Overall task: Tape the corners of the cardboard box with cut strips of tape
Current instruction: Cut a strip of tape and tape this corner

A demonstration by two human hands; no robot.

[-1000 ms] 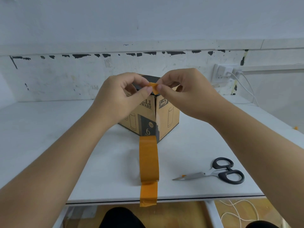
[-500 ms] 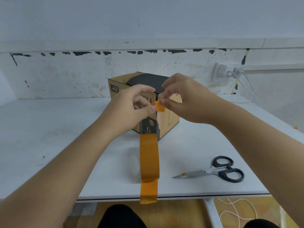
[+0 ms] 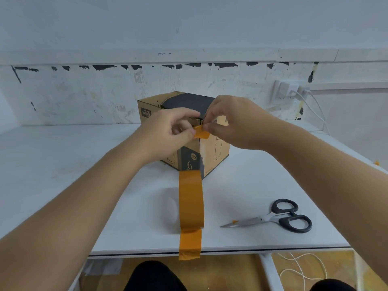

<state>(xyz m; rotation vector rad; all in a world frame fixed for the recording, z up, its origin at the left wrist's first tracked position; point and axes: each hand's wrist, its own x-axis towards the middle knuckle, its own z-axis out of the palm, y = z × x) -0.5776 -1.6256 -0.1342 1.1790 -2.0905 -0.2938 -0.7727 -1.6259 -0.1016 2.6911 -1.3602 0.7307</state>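
A brown cardboard box (image 3: 216, 150) with black print stands on the white table (image 3: 63, 164), one vertical corner facing me. A small orange tape strip (image 3: 202, 133) is pinched between my left hand (image 3: 172, 133) and my right hand (image 3: 233, 124), right at the top of that near corner. The strip is slightly crumpled and hangs in front of the corner edge; whether it touches the box I cannot tell. A roll of orange tape (image 3: 191, 199) stands on edge in front of the box, its loose end (image 3: 190, 243) hanging over the table's front edge.
Black-handled scissors (image 3: 279, 217) lie shut at the front right of the table, a bit of orange tape on the blade tip. A wall socket with a white plug and cable (image 3: 294, 91) is at the back right. My knees show below the table edge.
Both hands have lowered with the small strip from above the box's top down to its near upper corner. The box's top is now in view behind them.
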